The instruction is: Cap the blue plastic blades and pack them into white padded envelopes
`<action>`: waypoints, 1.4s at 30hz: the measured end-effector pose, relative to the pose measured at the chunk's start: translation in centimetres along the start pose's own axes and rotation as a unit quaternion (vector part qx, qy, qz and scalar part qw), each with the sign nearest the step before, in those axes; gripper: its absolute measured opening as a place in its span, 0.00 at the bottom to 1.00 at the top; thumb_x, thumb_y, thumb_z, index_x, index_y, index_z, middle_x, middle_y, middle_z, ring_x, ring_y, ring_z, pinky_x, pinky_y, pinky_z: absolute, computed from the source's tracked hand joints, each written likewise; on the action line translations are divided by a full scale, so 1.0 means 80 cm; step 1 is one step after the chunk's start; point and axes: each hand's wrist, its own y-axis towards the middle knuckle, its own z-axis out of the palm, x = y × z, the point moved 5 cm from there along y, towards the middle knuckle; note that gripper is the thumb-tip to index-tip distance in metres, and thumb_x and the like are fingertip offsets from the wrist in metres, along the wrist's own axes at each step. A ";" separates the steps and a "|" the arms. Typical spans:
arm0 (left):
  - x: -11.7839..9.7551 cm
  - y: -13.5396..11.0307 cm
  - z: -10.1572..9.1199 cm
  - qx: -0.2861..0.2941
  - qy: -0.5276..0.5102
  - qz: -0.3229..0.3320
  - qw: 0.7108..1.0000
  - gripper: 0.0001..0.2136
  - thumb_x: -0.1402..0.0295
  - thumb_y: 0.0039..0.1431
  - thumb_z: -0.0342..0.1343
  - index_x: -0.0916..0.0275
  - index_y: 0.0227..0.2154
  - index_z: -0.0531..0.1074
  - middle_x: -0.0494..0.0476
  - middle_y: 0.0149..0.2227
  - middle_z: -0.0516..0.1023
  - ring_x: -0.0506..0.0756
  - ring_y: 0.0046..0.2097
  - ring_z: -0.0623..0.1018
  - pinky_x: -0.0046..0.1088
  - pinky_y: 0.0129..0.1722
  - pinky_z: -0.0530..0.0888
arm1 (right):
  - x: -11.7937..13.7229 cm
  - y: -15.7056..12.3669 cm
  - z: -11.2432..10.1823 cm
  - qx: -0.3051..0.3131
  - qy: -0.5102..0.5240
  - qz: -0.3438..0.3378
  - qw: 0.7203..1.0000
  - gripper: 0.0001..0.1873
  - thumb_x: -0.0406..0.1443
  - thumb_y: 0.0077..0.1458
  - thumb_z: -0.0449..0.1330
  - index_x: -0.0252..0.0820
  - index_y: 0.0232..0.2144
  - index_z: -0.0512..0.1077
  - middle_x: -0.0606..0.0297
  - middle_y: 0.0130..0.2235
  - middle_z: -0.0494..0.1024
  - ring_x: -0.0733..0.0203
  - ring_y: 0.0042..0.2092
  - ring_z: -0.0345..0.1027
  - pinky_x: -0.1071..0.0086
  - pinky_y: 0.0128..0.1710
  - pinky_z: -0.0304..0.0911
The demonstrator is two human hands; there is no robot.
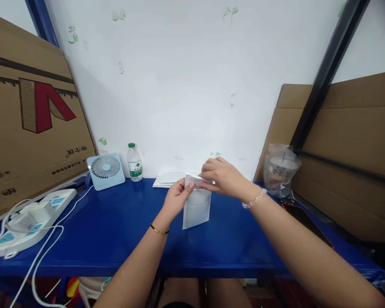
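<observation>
Centrally, gripped at its upper left edge by the left hand (177, 197), a flat white pouch (197, 209), slightly see-through and nearly upright. Left thumb pressed across the front face, other fingers mostly hidden behind. On the pouch's top right edge, the right hand (220, 176), fingers bent and touching the upper flap; cannot tell whether pinching it firmly or only resting against it. Beneath both hands, a blue table (115, 244); cannot tell whether touching the pouch's lower edge. On the left hand, a ring (179, 182), and on that wrist a dark bracelet (158, 230) with a gold part; on the right wrist, a string of clear beads (255, 199). Just behind the left hand, some flat white sheets (167, 179) by a white wall (179, 94) with faded green leaf marks. Farther left of the left hand, a clear bottle (135, 164) with a green cap, then a pale blue fan (107, 172), and nearer the body a white power strip (62, 197) with plugs and cables. Well right of the right hand, a round object in a clear plastic bag (279, 169) and a dark phone (306, 222) with an orange-red edge. Beyond, on both sides, brown cardboard (349, 149).
</observation>
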 end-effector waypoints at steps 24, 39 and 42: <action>0.157 0.016 -0.164 -0.345 -0.125 -0.238 0.899 0.16 0.59 0.58 0.48 0.59 0.47 0.60 0.63 0.53 0.65 0.56 0.51 0.72 0.30 0.40 0.73 | -0.296 -0.068 0.115 0.014 -0.174 0.417 0.892 0.25 0.28 0.43 0.56 0.42 0.47 0.70 0.53 0.56 0.65 0.46 0.60 0.49 0.52 0.57 0.41; 0.141 0.005 -0.088 -0.152 -0.041 -0.283 0.946 0.17 0.58 0.51 0.58 0.63 0.39 0.68 0.64 0.46 0.72 0.57 0.44 0.75 0.29 0.40 0.72 | -0.281 -0.190 -0.016 -0.081 -0.347 0.370 0.858 0.16 0.34 0.56 0.45 0.39 0.44 0.67 0.54 0.44 0.73 0.54 0.41 0.68 0.66 0.38 0.59; 0.142 -0.001 -0.010 -0.032 -0.107 -0.333 0.936 0.25 0.53 0.47 0.60 0.62 0.44 0.66 0.70 0.53 0.66 0.61 0.52 0.70 0.35 0.44 0.71 | -0.238 -0.191 -0.008 -0.175 -0.293 0.318 0.885 0.15 0.33 0.55 0.46 0.39 0.42 0.68 0.55 0.40 0.73 0.53 0.41 0.68 0.66 0.40 0.60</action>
